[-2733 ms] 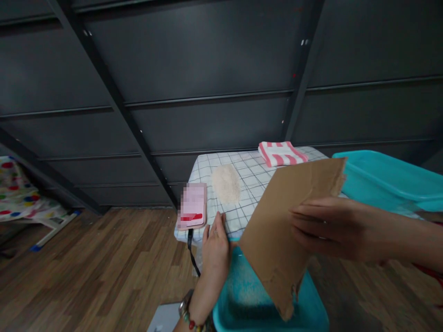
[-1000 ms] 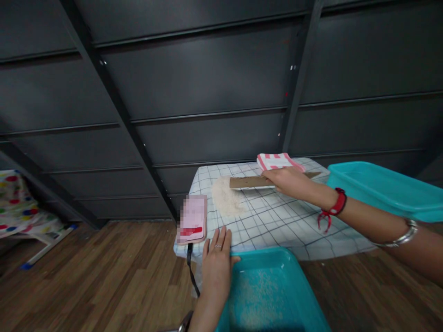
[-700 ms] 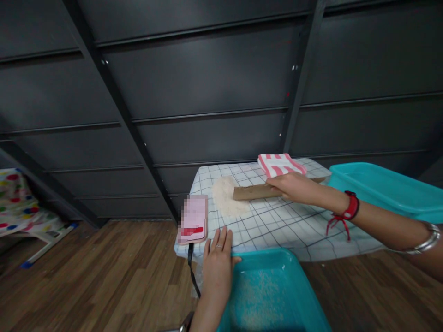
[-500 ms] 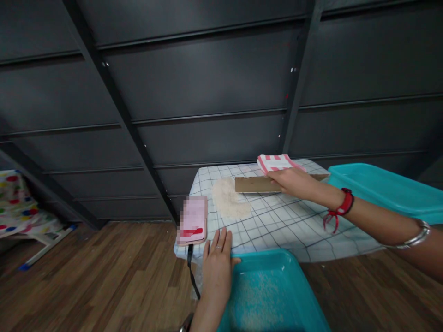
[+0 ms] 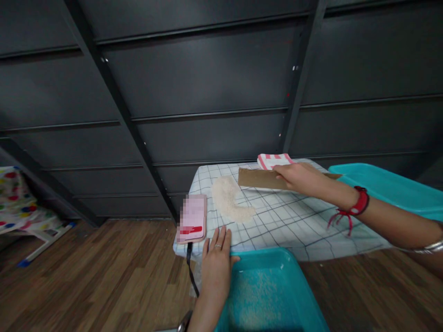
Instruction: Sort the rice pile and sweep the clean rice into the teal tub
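Observation:
My right hand (image 5: 298,179) grips a long strip of brown cardboard (image 5: 258,178), held over the far part of the checked cloth. Left of the strip's end lies a curved patch of pale grains (image 5: 224,198) that look like rice. My left hand (image 5: 216,265) rests with its fingers stretched out on the cloth's near edge, its thumb by the rim of a turquoise tray (image 5: 289,254). Scattered grains lie on that tray's floor. Just beyond the left fingertips is a pink phone (image 5: 194,216) with a dark cord below it.
A checked cloth (image 5: 277,226) covers the table. Behind the cardboard sits a folded pink-and-white striped cloth (image 5: 273,160). Another turquoise tray (image 5: 387,184) stands at the right. Dark panels (image 5: 214,78) rise behind the table, and a dotted cloth (image 5: 24,203) hangs at far left.
My right hand has shifted slightly right and away from me with the cardboard, which now sits a little farther from the grains. My left hand stays in place.

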The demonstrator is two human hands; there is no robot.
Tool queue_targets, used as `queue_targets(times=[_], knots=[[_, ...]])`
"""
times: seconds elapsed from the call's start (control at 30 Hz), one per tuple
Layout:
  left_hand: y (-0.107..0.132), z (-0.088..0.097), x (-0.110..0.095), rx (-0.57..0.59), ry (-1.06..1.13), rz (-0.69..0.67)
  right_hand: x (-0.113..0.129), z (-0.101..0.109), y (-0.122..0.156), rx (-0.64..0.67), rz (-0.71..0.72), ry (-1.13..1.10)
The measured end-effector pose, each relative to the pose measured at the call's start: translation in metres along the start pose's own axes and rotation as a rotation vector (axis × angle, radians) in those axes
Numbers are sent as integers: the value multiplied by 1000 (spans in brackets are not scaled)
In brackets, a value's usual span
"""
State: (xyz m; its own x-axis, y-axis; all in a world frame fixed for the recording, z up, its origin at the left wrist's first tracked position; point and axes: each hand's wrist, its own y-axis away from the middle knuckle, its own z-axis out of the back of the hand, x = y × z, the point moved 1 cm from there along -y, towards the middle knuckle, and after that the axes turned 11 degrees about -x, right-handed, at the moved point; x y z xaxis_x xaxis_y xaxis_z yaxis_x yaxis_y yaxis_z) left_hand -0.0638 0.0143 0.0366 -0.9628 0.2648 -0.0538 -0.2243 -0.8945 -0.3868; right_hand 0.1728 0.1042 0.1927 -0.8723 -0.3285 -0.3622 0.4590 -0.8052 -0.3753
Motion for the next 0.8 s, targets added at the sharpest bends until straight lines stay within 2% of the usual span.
queue_targets(times=[0.17,0.4,0.67,0.8], knots=[[1,-1,1,-1,-7,-5,-2,-17,-48,21,-74,4],[-1,-2,2,28,-19,-7,24,-50,-111,36,-84,-58],[0,-9,6,5,-23,-36,39,-43,-164,-11,-75,-128],[-1,-9,5,28,-17,-10,48,-55,-177,-27,-13,-183]])
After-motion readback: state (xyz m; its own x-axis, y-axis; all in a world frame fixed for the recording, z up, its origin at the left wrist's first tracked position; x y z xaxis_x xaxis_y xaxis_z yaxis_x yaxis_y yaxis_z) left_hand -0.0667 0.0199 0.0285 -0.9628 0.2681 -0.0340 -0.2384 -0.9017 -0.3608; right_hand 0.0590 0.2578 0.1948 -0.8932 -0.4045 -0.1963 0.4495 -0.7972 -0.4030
